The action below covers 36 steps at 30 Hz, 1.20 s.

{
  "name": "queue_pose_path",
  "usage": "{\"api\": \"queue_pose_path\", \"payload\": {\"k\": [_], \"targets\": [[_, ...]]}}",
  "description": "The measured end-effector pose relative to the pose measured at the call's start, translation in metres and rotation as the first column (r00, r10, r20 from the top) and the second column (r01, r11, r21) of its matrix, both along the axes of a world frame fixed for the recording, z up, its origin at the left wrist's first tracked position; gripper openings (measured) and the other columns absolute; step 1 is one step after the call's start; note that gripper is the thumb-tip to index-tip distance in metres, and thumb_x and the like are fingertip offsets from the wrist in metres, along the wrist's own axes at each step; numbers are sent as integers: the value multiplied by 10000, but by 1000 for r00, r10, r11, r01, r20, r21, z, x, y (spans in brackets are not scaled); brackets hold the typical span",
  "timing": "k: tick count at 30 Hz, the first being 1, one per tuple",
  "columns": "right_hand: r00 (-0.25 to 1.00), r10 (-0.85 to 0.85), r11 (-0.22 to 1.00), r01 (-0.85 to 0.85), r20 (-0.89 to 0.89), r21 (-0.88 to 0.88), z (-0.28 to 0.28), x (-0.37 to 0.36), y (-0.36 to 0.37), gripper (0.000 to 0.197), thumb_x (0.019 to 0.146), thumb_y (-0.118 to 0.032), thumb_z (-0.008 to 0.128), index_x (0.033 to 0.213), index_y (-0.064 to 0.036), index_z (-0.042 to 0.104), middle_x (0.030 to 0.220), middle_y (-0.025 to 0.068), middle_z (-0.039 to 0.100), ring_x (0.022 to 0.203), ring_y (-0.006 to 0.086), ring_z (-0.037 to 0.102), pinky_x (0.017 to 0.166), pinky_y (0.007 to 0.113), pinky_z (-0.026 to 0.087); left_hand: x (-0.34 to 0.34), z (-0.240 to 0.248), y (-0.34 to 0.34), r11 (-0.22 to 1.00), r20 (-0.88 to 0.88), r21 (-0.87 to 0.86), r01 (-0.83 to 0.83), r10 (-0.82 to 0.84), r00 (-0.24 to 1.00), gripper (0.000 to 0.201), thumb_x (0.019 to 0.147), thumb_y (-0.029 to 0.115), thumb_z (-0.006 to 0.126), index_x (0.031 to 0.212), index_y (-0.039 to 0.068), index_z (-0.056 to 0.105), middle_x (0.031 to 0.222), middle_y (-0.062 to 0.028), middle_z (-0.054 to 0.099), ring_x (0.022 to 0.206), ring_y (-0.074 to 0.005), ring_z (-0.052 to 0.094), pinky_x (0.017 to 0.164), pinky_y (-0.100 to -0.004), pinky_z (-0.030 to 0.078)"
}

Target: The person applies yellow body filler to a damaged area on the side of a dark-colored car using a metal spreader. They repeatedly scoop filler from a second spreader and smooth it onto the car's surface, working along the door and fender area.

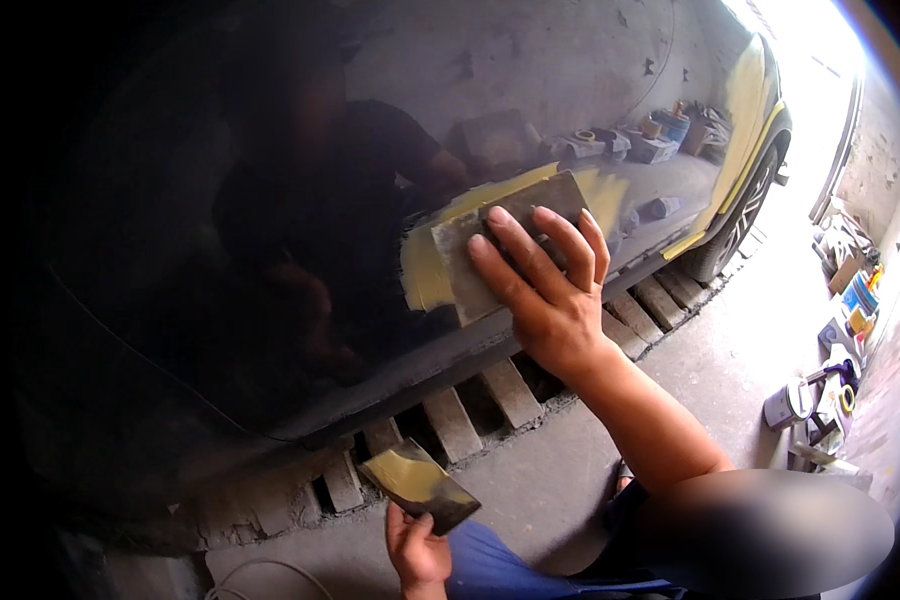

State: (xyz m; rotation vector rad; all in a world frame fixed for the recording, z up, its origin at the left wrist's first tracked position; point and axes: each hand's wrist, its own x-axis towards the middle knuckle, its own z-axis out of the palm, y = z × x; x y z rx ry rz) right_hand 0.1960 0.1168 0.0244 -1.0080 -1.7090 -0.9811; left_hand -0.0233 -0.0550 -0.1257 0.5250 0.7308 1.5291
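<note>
A dark car side panel (pixel 300 240) fills the left and middle of the view. Yellow body filler (pixel 422 272) lies on its lower part in a smeared patch. My right hand (pixel 560 310) presses a flat, grey putty spreader (pixel 458 265) against that patch, fingers spread over its face and the thumb side hidden. Lower down, my left hand (pixel 417 550) pinches a second flat, dark putty spreader (pixel 460 508) by its near edge. Yellow filler coats much of its upper face. It is held apart from the car, above the floor.
More yellow filler (pixel 740 130) covers the panel near the wheel (pixel 745 220). Below the car runs a slotted floor channel (pixel 455 425). Along the right wall stand a paint can (pixel 788 404), tape rolls and boxes. A pale cable (pixel 270 565) lies at the lower left.
</note>
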Motion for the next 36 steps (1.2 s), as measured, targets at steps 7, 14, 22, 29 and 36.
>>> {"api": "queue_pose_path", "payload": {"k": [7,14,22,29,36], "targets": [[1000,14,999,-15,23,50,-2,-19,16,462,766,-182,624,1225,-234,644,1348,-31,556,1243,225,439,1120,497,199,-8,-30,-27,994,97,-101,42,-32,995,606,765,-17,474,1367,17,427,1283,-154,558,1195,-301,542,1025,-440,440],[999,51,993,-50,10,-108,-31,-39,6,485,783,-151,583,1264,-203,617,1385,-15,522,1239,218,439,1121,530,175,-18,-38,-30,992,149,-121,42,-24,989,602,771,-18,468,1368,50,436,1282,-147,560,1169,-305,563,981,-472,490],[997,49,969,-32,63,-244,-64,-35,-15,474,786,-158,558,1254,-195,621,1379,-13,522,1207,226,455,1098,544,225,-21,-36,-25,994,167,-95,56,-39,985,597,775,-24,455,1368,49,435,1288,-159,554,1174,-317,563,981,-492,494],[998,2,998,-6,-59,-68,-12,-23,-16,432,781,-150,587,1207,-172,653,1283,-6,590,1136,209,482,1106,479,187,-26,-38,-25,992,186,-84,93,-76,980,622,764,-36,468,1378,42,416,1290,-172,551,1192,-320,552,994,-486,486],[999,17,1000,-17,-31,-3,3,-36,9,471,756,-144,608,1224,-181,641,1320,-22,555,1131,205,485,1093,499,212,-26,-41,-25,989,198,-126,78,-52,979,617,764,-42,477,1374,35,421,1289,-172,552,1196,-320,549,1005,-488,476]]}}
